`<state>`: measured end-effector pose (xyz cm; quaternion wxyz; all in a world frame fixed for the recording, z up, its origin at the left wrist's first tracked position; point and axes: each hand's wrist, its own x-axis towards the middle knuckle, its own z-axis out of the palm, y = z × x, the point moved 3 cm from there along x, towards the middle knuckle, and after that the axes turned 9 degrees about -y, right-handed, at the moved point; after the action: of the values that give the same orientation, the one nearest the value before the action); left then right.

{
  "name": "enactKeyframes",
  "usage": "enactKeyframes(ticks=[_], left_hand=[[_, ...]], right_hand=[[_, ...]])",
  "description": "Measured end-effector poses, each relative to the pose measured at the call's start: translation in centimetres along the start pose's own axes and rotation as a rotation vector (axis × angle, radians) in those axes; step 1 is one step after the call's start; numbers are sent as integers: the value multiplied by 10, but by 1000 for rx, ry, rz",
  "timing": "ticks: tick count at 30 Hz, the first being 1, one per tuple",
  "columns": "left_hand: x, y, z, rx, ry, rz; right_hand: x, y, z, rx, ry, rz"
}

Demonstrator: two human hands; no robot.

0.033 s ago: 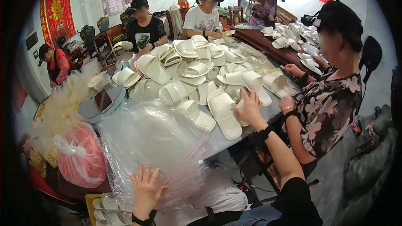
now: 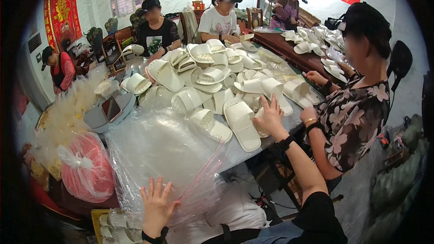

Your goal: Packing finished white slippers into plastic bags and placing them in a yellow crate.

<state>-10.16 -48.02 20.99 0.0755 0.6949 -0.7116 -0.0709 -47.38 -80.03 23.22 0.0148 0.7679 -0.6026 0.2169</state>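
My left hand (image 2: pixel 157 205) lies with spread fingers at the near edge of a stack of clear plastic bags (image 2: pixel 149 147), which have pink zip lines. Farther right, my right hand (image 2: pixel 270 119) reaches over the table's near edge, fingers stretched and apart, against a white slipper (image 2: pixel 261 130) that it partly covers. Whether it touches that slipper firmly I cannot tell. Just left of it, another white slipper (image 2: pixel 242 124) lies tilted with its toe strap up. A heap of white open-toed slippers (image 2: pixel 210 74) spreads behind both hands.
A grey tray (image 2: pixel 106 113) with a dark phone-like object and a pink bundle in clear plastic (image 2: pixel 86 167) stand at left. A co-worker (image 2: pixel 348 113) sits close on my right; others work across the table. A yellow crate (image 2: pixel 97 226) of slippers is at lower left.
The co-worker on my right has shifted very slightly. Both my hands stay in place.
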Motion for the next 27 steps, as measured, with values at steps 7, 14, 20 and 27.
enactKeyframes(ticks=[7, 14, 20, 27], left_hand=[[-2, -2, 9, 4, 58, 5], [0, -4, 16, -8, 38, -11], [-2, -7, 20, -10, 44, -22], [0, -6, 17, -21, 43, -16]], right_hand=[[34, 12, 6, 29, -262, 140], [61, 35, 0, 451, -134, 117], [25, 11, -5, 334, 228, -101], [-1, -10, 12, 159, 208, -166]])
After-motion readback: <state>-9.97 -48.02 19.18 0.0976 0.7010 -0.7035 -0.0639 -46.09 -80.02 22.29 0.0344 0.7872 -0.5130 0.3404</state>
